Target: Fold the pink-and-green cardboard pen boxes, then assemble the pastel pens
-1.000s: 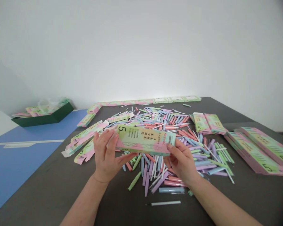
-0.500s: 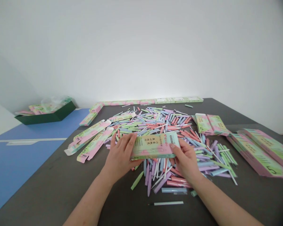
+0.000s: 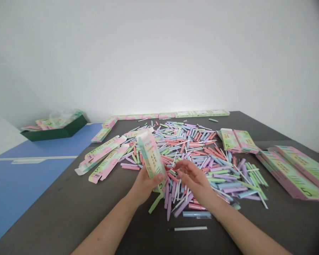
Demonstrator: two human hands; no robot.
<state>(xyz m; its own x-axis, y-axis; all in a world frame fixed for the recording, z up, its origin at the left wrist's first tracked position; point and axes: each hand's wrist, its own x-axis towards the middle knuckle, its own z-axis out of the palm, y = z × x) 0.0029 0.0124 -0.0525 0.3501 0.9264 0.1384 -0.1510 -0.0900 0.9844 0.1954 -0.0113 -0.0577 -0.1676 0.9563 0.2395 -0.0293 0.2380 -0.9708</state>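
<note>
My left hand [image 3: 146,184] is closed around the lower part of a pastel pen box [image 3: 152,156], holding it tilted up with its upper end flap out. My right hand [image 3: 195,179] is beside the box, over a pile of pens, its fingers curved and apart. Nothing shows clearly between them, though pen parts lie close to the fingertips. The pile holds purple, green, blue and red pen parts and thin white refills. Near the table's front edge lie a blue pen cap [image 3: 196,214] and a white refill with a dark tip [image 3: 190,228].
Unfilled-looking flat boxes [image 3: 108,161] lie left of the pile. Stacked boxes [image 3: 295,173] and two more boxes [image 3: 238,140] lie at the right. A row of boxes [image 3: 166,115] lines the back edge. A dark green tray [image 3: 55,133] with packaging stands on a blue surface at the left.
The box has turned from lying level between both hands to tilted up in my left hand. My right hand has let go of it and moved slightly left over the pens.
</note>
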